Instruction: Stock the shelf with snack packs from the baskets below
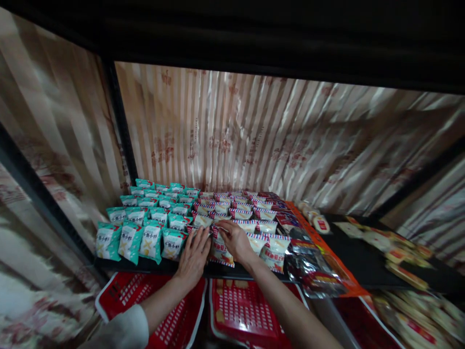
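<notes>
On a black shelf, my left hand lies palm down with fingers stretched forward over the front row. It touches a small packet there, mostly hidden beneath it. Close beside it, my right hand has its fingers curled and pinched at the top edge of a white and red snack bag with a striped border. More bags of this kind stand to the right and in rows behind. Left of my hands are rows of teal and white snack bags, upright and leaning slightly.
Dark shiny packets lie along an orange strip to the right. Farther right are flat pale packets. Red perforated baskets sit below the shelf edge. A black upright post and patterned sheeting enclose the shelf.
</notes>
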Available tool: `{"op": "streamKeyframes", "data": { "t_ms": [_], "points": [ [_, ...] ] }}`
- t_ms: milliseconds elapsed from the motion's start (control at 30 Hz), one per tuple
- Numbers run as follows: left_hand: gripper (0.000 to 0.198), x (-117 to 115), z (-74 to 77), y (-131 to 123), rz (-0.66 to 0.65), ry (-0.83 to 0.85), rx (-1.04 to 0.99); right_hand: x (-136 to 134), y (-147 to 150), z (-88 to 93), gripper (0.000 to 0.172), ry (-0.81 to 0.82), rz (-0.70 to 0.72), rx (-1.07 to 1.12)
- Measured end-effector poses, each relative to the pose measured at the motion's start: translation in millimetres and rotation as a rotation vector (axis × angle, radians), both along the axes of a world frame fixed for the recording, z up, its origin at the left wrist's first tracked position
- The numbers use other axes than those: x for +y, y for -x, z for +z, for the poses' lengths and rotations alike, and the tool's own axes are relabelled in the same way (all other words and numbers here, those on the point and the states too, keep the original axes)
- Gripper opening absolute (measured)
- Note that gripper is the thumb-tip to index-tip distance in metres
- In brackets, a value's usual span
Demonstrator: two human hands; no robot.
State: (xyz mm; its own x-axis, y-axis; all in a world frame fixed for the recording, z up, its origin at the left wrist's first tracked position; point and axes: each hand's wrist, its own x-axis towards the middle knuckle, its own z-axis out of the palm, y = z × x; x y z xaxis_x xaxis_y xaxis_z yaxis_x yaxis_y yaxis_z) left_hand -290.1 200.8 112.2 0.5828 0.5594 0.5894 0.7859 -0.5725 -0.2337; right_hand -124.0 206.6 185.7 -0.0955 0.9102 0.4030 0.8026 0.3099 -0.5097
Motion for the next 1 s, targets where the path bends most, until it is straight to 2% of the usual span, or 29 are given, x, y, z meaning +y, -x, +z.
{"op": "streamKeyframes", "data": {
  "t_ms": [133, 233, 333, 467, 533, 700, 867, 1000],
  "points": [
    [0.036, 7.4, -2.9, -1.0, 0.019, -0.010, -0.007, 27.0, 10.0, 5.8, 0.027, 0.074, -0.024, -0.168],
    [0.034, 11.8, -4.9, -1.0, 0.021, -0.009, -0.022, 41.8, 15.8, 6.6, 0.026, 0.107, 0.063, -0.247],
    [0.033, 14.9, -7.8, -0.1, 0.033, -0.005, -0.028, 51.6, 20.5, 4.0, 0.027, 0.115, 0.130, -0.275],
    [0.031, 17.1, -11.4, 0.6, 0.053, 0.005, -0.006, 55.8, 22.9, -0.1, 0.027, 0.104, 0.145, -0.262],
    [0.033, 17.0, -11.7, 0.7, 0.055, 0.000, -0.001, 56.1, 20.1, 0.1, 0.027, 0.089, 0.113, -0.231],
    [0.046, 13.0, -8.4, 1.9, 0.022, -0.012, -0.005, 65.2, 4.7, 7.0, 0.030, 0.118, -0.136, -0.188],
    [0.045, 11.2, -5.8, 3.3, 0.018, -0.014, -0.026, 81.8, 1.3, 11.0, 0.034, 0.238, -0.179, -0.291],
    [0.040, 14.9, -3.3, 5.3, 0.000, -0.025, -0.005, 88.7, 10.4, 10.9, 0.035, 0.223, -0.187, -0.359]
  ]
}}
